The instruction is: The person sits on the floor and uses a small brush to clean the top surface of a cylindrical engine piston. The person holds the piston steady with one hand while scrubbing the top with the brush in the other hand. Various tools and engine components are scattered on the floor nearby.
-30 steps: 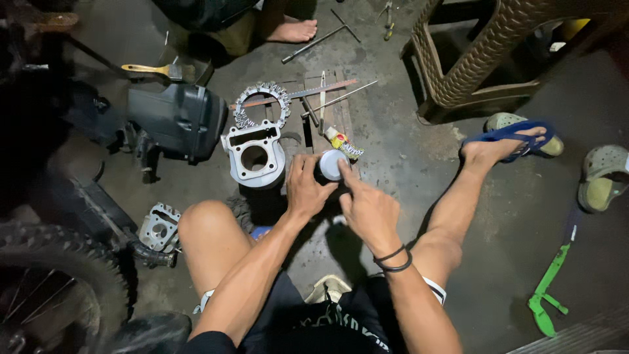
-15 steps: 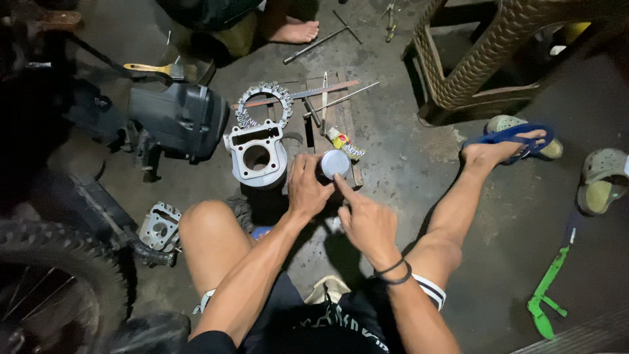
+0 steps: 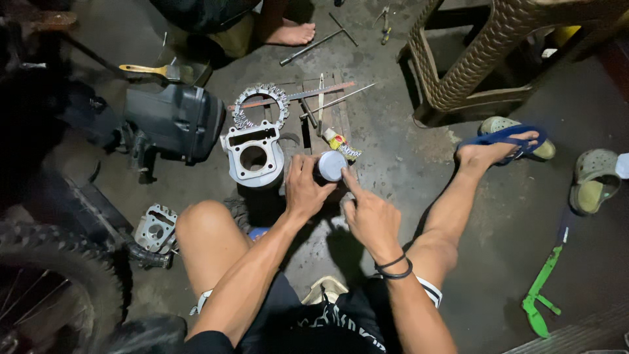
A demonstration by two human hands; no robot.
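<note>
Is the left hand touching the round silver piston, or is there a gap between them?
Touching. The head view shows the left hand with its fingers curled around the side of the piston, no gap visible. The right hand reaches it with one fingertip.

Both arms are bare to the shoulder, with no sleeves. Two thin black bands (image 3: 394, 267) circle the right wrist. The person wears dark shorts (image 3: 327, 321) with pale printing and a white-striped hem, and a blue flip-flop (image 3: 504, 139) on one foot.

the right hand (image 3: 372, 219) has drawn back off the piston (image 3: 331, 166), only its forefinger touching the rim.
</note>
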